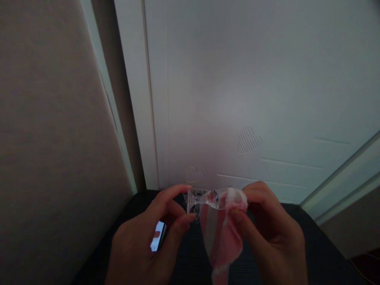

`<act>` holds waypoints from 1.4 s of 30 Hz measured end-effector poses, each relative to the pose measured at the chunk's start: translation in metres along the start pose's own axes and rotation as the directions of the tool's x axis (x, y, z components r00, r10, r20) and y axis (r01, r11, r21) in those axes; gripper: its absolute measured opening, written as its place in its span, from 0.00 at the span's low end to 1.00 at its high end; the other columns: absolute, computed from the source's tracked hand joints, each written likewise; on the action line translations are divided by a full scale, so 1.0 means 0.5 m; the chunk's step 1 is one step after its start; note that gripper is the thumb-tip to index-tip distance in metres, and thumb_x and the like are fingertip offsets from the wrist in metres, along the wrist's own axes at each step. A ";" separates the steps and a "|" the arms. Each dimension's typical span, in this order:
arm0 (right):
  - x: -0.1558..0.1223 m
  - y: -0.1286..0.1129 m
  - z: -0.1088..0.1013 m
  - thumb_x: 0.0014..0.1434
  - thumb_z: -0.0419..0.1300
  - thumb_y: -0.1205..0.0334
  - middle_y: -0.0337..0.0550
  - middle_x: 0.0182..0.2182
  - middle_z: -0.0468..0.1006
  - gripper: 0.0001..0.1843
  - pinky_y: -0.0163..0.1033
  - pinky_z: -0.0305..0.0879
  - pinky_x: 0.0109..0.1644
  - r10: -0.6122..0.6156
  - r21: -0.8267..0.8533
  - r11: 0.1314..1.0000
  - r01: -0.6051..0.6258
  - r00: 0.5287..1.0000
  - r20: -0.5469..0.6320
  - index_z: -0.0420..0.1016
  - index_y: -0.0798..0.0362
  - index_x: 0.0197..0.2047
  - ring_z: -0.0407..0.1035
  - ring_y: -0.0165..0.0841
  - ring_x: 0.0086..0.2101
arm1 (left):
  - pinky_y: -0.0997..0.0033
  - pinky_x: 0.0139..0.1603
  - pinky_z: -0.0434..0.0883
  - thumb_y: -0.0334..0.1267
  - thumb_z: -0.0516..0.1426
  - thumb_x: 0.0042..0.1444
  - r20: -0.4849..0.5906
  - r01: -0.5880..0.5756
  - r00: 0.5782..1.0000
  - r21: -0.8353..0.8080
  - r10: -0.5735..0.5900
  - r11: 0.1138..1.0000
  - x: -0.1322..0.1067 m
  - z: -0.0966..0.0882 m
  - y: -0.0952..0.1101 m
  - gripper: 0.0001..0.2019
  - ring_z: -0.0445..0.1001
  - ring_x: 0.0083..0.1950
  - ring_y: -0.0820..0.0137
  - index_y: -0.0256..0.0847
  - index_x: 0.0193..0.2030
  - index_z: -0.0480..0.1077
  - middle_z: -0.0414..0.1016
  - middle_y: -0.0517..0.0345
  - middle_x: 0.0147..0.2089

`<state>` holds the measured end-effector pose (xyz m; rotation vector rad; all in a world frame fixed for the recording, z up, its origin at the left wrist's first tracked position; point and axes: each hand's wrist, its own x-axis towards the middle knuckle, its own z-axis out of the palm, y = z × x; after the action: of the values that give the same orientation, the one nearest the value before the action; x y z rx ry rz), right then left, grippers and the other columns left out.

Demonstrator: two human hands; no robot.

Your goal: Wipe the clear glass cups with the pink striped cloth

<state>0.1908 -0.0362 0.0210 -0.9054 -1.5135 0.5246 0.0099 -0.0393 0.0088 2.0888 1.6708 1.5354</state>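
My left hand (148, 241) pinches one end of a small clear plastic clip (202, 199) between thumb and fingers. A lit phone screen (158, 235) glows behind that hand's palm; whether the hand holds it I cannot tell. My right hand (271, 229) is closed on a pink and white piece of cloth (221, 233) that hangs down from the clip's other end. Both hands meet at chest height in front of a white door.
A white door (252, 91) with heart-shaped marks (248, 140) fills the view ahead. A beige wall (50, 138) stands on the left. Below the hands lies a dark surface (320, 245). The room is dim.
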 end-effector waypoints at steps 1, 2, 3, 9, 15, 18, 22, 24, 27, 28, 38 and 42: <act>0.001 0.000 0.000 0.59 0.61 0.69 0.35 0.30 0.70 0.06 0.37 0.63 0.35 -0.003 -0.001 1.000 0.003 1.000 -0.003 0.74 0.47 0.33 0.67 0.31 0.32 | 0.81 0.24 0.70 0.52 0.54 0.60 0.001 -0.001 1.000 -0.007 0.001 1.000 0.001 0.000 0.000 0.12 0.76 0.23 0.76 0.56 0.48 0.69 0.75 0.75 0.23; 0.001 0.001 0.000 0.59 0.61 0.69 0.35 0.30 0.70 0.06 0.37 0.63 0.35 -0.004 -0.001 1.000 0.004 1.000 -0.011 0.74 0.47 0.34 0.68 0.31 0.32 | 0.81 0.24 0.70 0.52 0.54 0.60 0.002 -0.003 1.000 -0.014 0.003 1.000 0.001 0.000 -0.001 0.12 0.77 0.23 0.76 0.57 0.48 0.69 0.75 0.76 0.23; 0.002 0.002 0.000 0.59 0.60 0.69 0.35 0.31 0.71 0.07 0.37 0.63 0.35 0.001 -0.004 1.000 -0.001 1.000 -0.018 0.74 0.47 0.34 0.68 0.31 0.32 | 0.82 0.25 0.71 0.51 0.55 0.59 0.003 -0.006 1.000 -0.023 0.007 1.000 0.002 0.000 -0.002 0.11 0.77 0.24 0.76 0.57 0.48 0.69 0.76 0.76 0.24; 0.001 0.005 0.005 0.60 0.60 0.69 0.35 0.31 0.72 0.07 0.37 0.63 0.35 0.006 -0.018 1.000 -0.007 0.998 -0.062 0.75 0.46 0.34 0.69 0.30 0.32 | 0.83 0.28 0.73 0.44 0.59 0.56 0.039 -0.018 0.999 -0.101 0.022 0.995 0.003 0.001 -0.006 0.17 0.79 0.27 0.76 0.58 0.53 0.66 0.79 0.76 0.28; 0.000 0.004 0.010 0.59 0.60 0.70 0.36 0.32 0.72 0.07 0.37 0.64 0.35 -0.004 0.000 1.000 0.004 0.998 -0.070 0.74 0.47 0.33 0.71 0.32 0.35 | 0.84 0.27 0.73 0.43 0.59 0.57 0.015 -0.081 0.997 -0.072 0.082 0.994 0.007 -0.002 -0.007 0.16 0.79 0.27 0.77 0.59 0.53 0.66 0.79 0.77 0.28; 0.000 0.003 0.008 0.59 0.60 0.70 0.36 0.32 0.72 0.08 0.37 0.63 0.35 -0.013 -0.007 1.000 0.013 0.998 -0.064 0.75 0.47 0.34 0.70 0.31 0.33 | 0.83 0.27 0.73 0.47 0.58 0.58 -0.011 -0.122 0.993 -0.031 0.121 0.992 0.009 -0.005 -0.006 0.12 0.78 0.26 0.76 0.60 0.49 0.69 0.79 0.76 0.28; -0.001 0.002 0.005 0.60 0.59 0.70 0.36 0.32 0.72 0.08 0.37 0.63 0.35 -0.015 -0.014 1.000 0.014 0.999 -0.041 0.75 0.46 0.35 0.69 0.31 0.32 | 0.83 0.24 0.71 0.51 0.57 0.58 -0.022 -0.097 0.995 -0.007 0.097 0.995 0.009 -0.009 -0.003 0.11 0.76 0.21 0.77 0.60 0.47 0.70 0.78 0.78 0.25; -0.001 0.003 0.005 0.60 0.59 0.70 0.36 0.32 0.72 0.08 0.38 0.63 0.35 -0.009 -0.014 1.000 0.008 0.999 -0.044 0.75 0.46 0.34 0.69 0.31 0.32 | 0.83 0.22 0.70 0.53 0.56 0.58 -0.011 -0.087 0.996 -0.023 0.087 0.996 0.009 -0.010 -0.002 0.11 0.73 0.18 0.78 0.61 0.47 0.69 0.77 0.79 0.23; -0.001 0.003 0.008 0.60 0.59 0.70 0.36 0.32 0.72 0.08 0.38 0.63 0.34 -0.012 -0.004 1.000 0.011 0.999 -0.051 0.75 0.46 0.34 0.69 0.31 0.32 | 0.81 0.22 0.70 0.54 0.55 0.58 -0.015 -0.084 0.996 -0.035 0.083 0.996 0.008 -0.009 -0.002 0.12 0.65 0.11 0.79 0.59 0.47 0.70 0.76 0.78 0.22; -0.001 0.003 0.009 0.60 0.59 0.70 0.36 0.32 0.72 0.08 0.37 0.63 0.34 -0.014 -0.003 1.000 0.013 0.999 -0.050 0.75 0.46 0.34 0.69 0.31 0.32 | 0.80 0.22 0.71 0.54 0.55 0.58 -0.016 -0.085 0.996 -0.040 0.085 0.996 0.008 -0.008 -0.003 0.12 0.62 0.10 0.80 0.59 0.48 0.70 0.76 0.78 0.22; 0.000 0.005 0.011 0.59 0.59 0.71 0.36 0.31 0.72 0.08 0.36 0.63 0.35 -0.039 0.009 0.999 0.039 0.997 -0.073 0.75 0.47 0.34 0.69 0.30 0.33 | 0.85 0.24 0.69 0.53 0.55 0.59 0.005 -0.112 0.994 -0.008 0.112 0.994 0.011 -0.006 -0.009 0.12 0.76 0.22 0.78 0.60 0.49 0.67 0.77 0.78 0.25; 0.000 0.005 0.010 0.59 0.60 0.70 0.36 0.31 0.72 0.08 0.37 0.64 0.34 -0.026 0.006 1.000 0.027 0.997 -0.079 0.75 0.47 0.34 0.69 0.31 0.32 | 0.81 0.25 0.70 0.57 0.53 0.59 -0.003 -0.112 0.994 0.017 0.112 0.994 0.006 -0.006 -0.013 0.14 0.75 0.21 0.76 0.59 0.48 0.68 0.77 0.76 0.24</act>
<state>0.1867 -0.0339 0.0181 -0.8891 -1.4495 0.4696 0.0031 -0.0359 0.0084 2.2247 1.5984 1.5622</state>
